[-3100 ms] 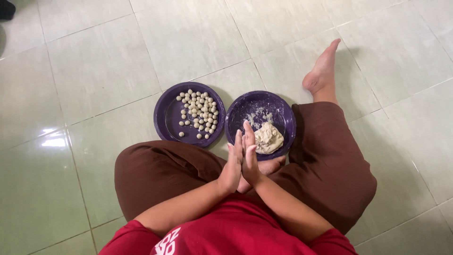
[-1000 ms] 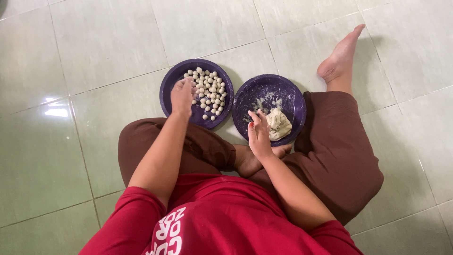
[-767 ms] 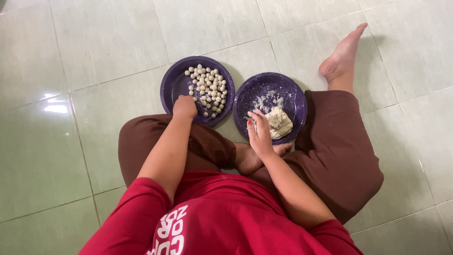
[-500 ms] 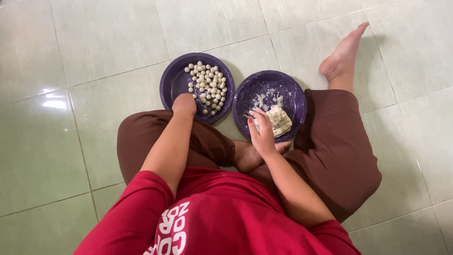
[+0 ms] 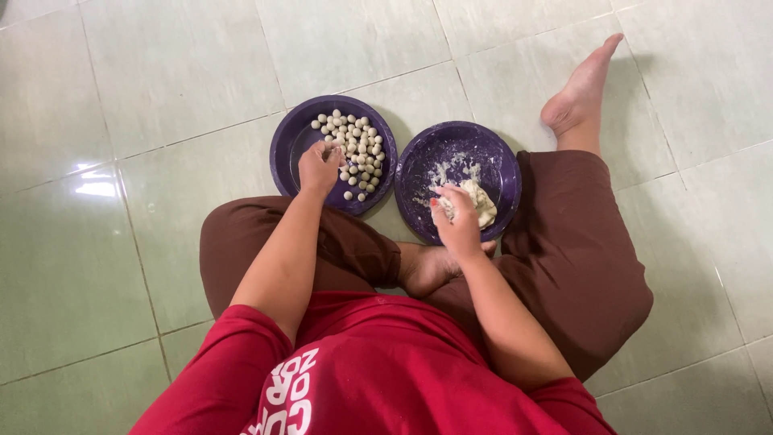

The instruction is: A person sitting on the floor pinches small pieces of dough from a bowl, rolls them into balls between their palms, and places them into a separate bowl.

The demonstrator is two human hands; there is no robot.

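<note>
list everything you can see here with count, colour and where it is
round purple plastic plates: two, purple, side by side on the floor before the person
small round dough balls: many, off-white, in the left plate
lump of soft dough: one, off-white, in the right plate with flour smears
tiled floor: pale green, glossy, all around
left hand: over the left plate, at the balls
right hand: on the lump's near edge
bare feet: two, one stretched out right, one tucked between the knees

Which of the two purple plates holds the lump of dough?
The right plate, under the right hand. The left plate holds small dough balls instead.
</note>
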